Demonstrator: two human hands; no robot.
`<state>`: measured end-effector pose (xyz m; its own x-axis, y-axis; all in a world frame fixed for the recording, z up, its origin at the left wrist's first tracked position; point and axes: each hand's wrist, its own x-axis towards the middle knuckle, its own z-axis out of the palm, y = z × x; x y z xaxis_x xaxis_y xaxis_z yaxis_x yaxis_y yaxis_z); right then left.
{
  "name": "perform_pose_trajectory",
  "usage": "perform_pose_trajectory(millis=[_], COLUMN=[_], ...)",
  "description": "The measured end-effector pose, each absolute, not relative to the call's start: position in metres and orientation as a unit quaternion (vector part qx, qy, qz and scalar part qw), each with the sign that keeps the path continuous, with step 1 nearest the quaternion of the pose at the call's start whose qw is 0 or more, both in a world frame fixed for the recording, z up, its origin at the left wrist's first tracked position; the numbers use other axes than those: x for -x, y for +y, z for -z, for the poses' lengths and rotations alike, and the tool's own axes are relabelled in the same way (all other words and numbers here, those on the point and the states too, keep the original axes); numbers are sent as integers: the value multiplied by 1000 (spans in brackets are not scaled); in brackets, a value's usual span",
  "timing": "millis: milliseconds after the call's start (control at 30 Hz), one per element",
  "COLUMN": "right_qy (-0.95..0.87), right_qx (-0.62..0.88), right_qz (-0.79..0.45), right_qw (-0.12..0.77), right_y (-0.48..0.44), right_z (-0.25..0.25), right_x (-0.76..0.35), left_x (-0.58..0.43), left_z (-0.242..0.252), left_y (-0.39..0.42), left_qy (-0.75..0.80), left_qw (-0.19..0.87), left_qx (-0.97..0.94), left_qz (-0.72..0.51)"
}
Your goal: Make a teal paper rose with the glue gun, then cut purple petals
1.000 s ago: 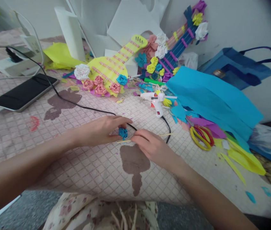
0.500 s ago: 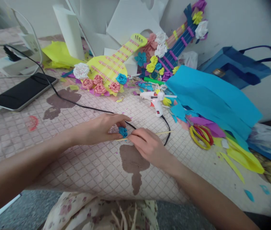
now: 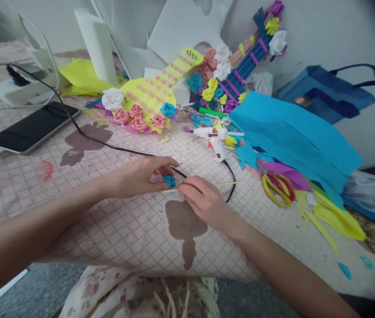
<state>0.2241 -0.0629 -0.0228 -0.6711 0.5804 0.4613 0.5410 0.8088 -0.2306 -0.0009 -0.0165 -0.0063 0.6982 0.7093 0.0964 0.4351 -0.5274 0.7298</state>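
Note:
Between the thumb and curled fingers of my left hand (image 3: 141, 176) is a small blue paper flower (image 3: 169, 181), its crumpled petals facing up. My right hand (image 3: 203, 201) pinches a thin wooden stick (image 3: 226, 183). The stick's left end pokes out just below the flower, and its other end extends to the right past my knuckles. Whether stick and flower touch I cannot tell. Both hands are close together, low over the table. Beyond them a white glue gun (image 3: 216, 139) lies with a small light on it.
A black cable (image 3: 114, 146) runs behind my hands. A yellow paper guitar (image 3: 152, 90) with flowers lies at the back, a blue paper guitar (image 3: 243, 73) beside it. At right are blue paper sheets (image 3: 293, 137) and scissors (image 3: 276, 190); at left, a phone (image 3: 33, 127) and power strip (image 3: 11, 90).
The stick's left end has shifted slightly to the right and up under the flower. The flower and my left hand have moved very slightly; the rest looks the same.

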Motion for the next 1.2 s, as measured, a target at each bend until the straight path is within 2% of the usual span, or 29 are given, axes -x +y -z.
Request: perform_pose_trajectory(millis=[267,500,867,1200], right_qy=[-916,-917,-917,-904], right_qx=[284,283,311,357], right_qz=[8,-24,88,5], right_qw=[284,280,235,236], right_y=[-59,-59,-59,-68], right_z=[26,27,26,28], right_x=[-222,-224,-219,-222], left_x=[0,0,-1,-3], left_z=[7,6,13,14], left_y=[-16,-16,-14,-15], left_qy=[325,330,306,315], left_qw=[354,375,351,339], left_qx=[-855,-844,-859,-860], left_qz=[-194,-196,-213,-213])
